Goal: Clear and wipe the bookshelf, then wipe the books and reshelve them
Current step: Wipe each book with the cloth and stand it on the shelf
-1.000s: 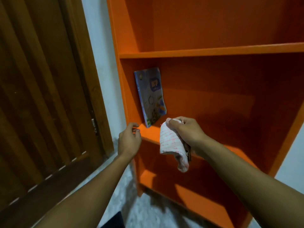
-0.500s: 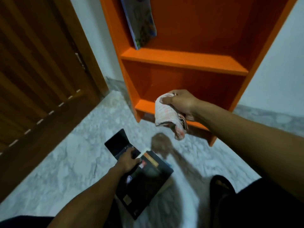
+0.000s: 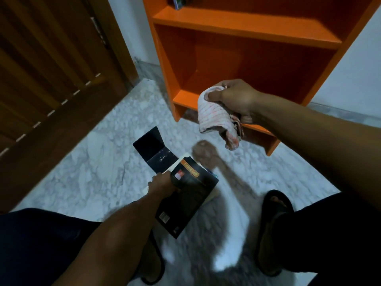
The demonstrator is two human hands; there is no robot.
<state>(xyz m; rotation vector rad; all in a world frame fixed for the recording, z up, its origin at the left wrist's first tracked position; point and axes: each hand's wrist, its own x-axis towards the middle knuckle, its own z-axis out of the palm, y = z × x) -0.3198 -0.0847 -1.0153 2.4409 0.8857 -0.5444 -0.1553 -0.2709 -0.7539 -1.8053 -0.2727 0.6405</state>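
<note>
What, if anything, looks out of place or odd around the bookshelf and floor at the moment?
The books lie in a loose pile on the marble floor rather than in the orange bookshelf; the left hand grips the top black one. One dark cover is splayed open. The right hand holds a cloth.

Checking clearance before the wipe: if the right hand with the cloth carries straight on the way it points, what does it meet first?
The right hand points toward the orange bookshelf. It would likely meet the bottom shelf board or its bare compartment first; depth is unclear. The cloth leads.
</note>
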